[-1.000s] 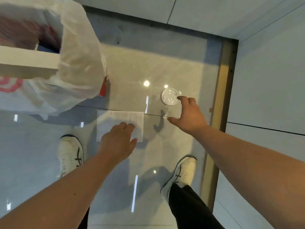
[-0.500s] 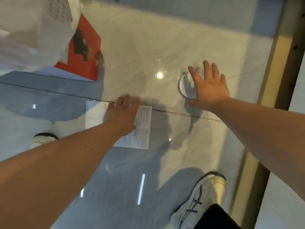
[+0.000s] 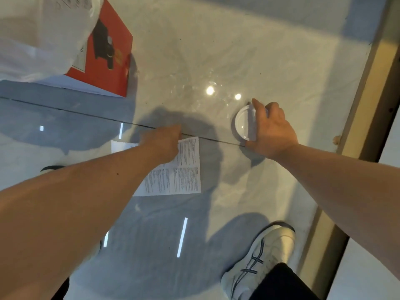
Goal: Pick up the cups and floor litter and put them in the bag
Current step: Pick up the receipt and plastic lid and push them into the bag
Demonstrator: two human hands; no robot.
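Note:
A printed paper sheet [image 3: 184, 169] lies flat on the glossy tiled floor. My left hand [image 3: 162, 144] presses down on its upper left part, fingers curled at the top edge; a firm grip is not visible. A clear round plastic lid [image 3: 243, 124] lies on the floor to the right. My right hand [image 3: 270, 131] covers its right half, with the thumb and fingers curved around the rim. The white plastic bag [image 3: 41, 33] sits at the top left, partly out of frame.
A red box [image 3: 110, 55] lies on the floor next to the bag. My right shoe [image 3: 262, 260] stands at the bottom right. A tan door-frame strip [image 3: 359, 87] runs along the right, with a small brown scrap [image 3: 336, 140] beside it.
The camera has dropped closer to the floor. My right hand has gone from flat over the lid to curling around its rim. My left hand has slid to the paper's top edge.

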